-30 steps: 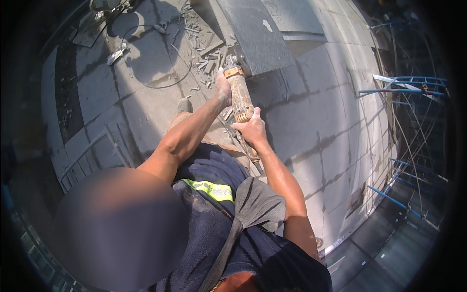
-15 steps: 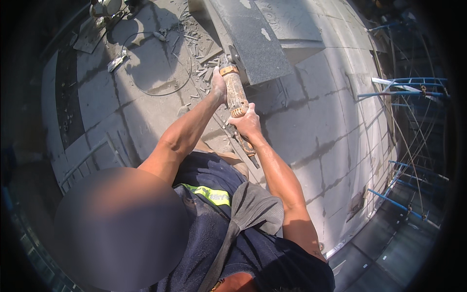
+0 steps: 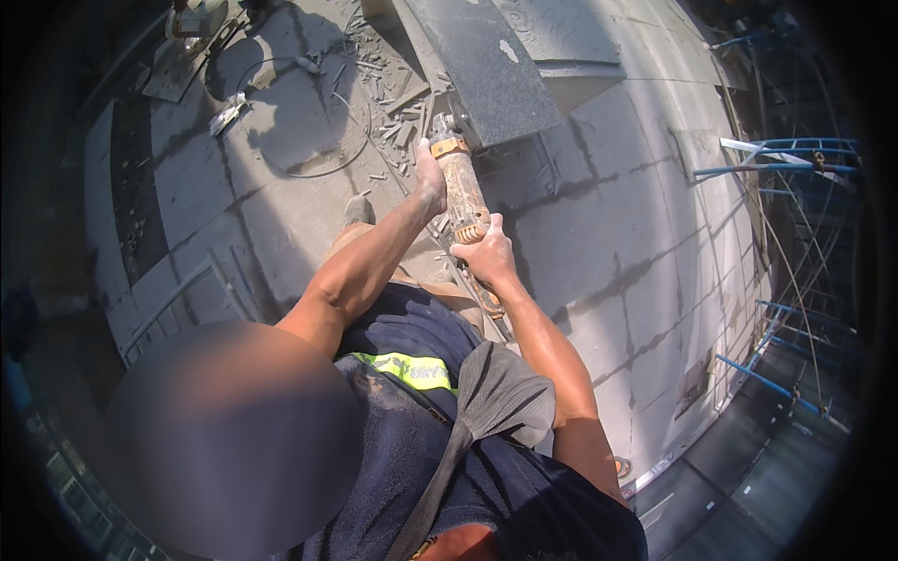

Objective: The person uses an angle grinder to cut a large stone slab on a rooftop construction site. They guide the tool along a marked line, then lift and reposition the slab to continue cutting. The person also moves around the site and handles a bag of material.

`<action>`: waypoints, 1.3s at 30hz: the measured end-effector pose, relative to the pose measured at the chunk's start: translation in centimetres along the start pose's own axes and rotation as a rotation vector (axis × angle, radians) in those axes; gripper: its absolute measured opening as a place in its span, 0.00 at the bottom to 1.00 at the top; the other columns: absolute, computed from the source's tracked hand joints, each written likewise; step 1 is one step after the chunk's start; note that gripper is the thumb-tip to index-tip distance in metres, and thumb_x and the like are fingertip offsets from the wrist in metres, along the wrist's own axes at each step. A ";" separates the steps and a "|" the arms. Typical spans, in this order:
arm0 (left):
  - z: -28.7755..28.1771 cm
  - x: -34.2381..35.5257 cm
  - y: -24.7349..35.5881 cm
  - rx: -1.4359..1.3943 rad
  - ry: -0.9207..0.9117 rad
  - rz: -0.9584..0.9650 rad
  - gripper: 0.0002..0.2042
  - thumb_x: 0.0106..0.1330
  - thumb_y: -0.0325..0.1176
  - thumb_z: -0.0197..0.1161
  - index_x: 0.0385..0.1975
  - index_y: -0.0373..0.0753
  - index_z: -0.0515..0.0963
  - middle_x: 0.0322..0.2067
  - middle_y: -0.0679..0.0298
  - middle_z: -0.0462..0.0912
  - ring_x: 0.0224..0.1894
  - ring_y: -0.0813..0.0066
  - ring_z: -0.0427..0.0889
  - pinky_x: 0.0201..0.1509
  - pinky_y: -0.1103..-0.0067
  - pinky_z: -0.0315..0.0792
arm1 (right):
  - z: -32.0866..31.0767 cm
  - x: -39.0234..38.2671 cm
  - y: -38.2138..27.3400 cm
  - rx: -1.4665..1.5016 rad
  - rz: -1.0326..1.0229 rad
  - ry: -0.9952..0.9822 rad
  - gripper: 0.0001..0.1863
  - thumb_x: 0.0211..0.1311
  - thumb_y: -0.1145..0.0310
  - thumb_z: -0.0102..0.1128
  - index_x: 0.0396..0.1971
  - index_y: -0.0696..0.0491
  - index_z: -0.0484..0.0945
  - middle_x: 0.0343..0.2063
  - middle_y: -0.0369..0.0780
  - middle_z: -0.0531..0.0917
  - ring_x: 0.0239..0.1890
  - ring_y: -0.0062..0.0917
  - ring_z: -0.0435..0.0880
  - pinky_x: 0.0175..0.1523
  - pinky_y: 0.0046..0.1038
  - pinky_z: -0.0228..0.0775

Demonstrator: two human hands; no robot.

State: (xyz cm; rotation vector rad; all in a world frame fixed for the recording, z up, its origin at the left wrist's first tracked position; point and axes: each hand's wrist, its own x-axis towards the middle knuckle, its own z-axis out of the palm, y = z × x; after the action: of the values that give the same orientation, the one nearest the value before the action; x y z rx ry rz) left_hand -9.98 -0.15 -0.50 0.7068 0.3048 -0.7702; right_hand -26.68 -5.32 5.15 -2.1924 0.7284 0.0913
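My left hand (image 3: pixel 429 176) grips the front of a dusty angle grinder (image 3: pixel 458 187) with an orange band, just behind its head. My right hand (image 3: pixel 487 252) is wrapped round the grinder's rear body. The grinder's head and disc (image 3: pixel 453 124) are at the left edge of a dark grey stone slab (image 3: pixel 479 65) near its lower corner; whether the disc touches it I cannot tell. Lighter stone pieces (image 3: pixel 580 84) lie beside and beneath the slab. Offcut strips (image 3: pixel 404 112) are scattered left of the tool.
A looped cable (image 3: pixel 313 173) crosses the paved floor (image 3: pixel 196 182) at upper left. Metal railing-like bars (image 3: pixel 201 271) stand at left. Blue scaffold frames (image 3: pixel 776 168) line the right edge. My shoe (image 3: pixel 358 210) shows beside my left forearm.
Since half a second ago the grinder and both hands have moved slightly down along the slab's edge, toward its near corner. The view has shifted a little. Both grips are unchanged.
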 end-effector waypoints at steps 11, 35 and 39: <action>0.0 2.5 2.4 0.057 -0.004 0.025 0.32 0.67 0.63 0.29 0.33 0.41 0.75 0.25 0.58 0.78 0.25 0.63 0.78 0.32 0.63 0.75 | 0.2 2.9 -1.7 0.040 -0.040 -0.002 0.37 0.38 0.65 0.69 0.47 0.61 0.58 0.34 0.60 0.81 0.40 0.52 0.83 0.46 0.40 0.76; -0.3 -0.1 -0.2 0.038 -0.020 0.043 0.33 0.66 0.64 0.30 0.35 0.41 0.75 0.24 0.58 0.78 0.25 0.62 0.78 0.31 0.62 0.75 | -0.4 0.1 0.2 0.049 0.002 -0.052 0.39 0.38 0.62 0.71 0.48 0.60 0.57 0.34 0.60 0.81 0.42 0.53 0.82 0.49 0.42 0.74; 0.2 -0.5 -0.6 0.017 0.010 0.036 0.35 0.66 0.66 0.28 0.33 0.40 0.75 0.21 0.59 0.77 0.22 0.63 0.77 0.28 0.64 0.75 | -0.3 -0.2 1.0 0.053 -0.025 -0.042 0.39 0.38 0.62 0.70 0.49 0.60 0.57 0.34 0.60 0.81 0.42 0.54 0.81 0.49 0.43 0.74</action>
State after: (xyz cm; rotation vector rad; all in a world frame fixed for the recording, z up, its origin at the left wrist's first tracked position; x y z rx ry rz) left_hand -10.77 -0.28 -0.38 0.7302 0.2940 -0.7364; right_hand -27.44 -6.00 4.73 -2.1426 0.6723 0.1041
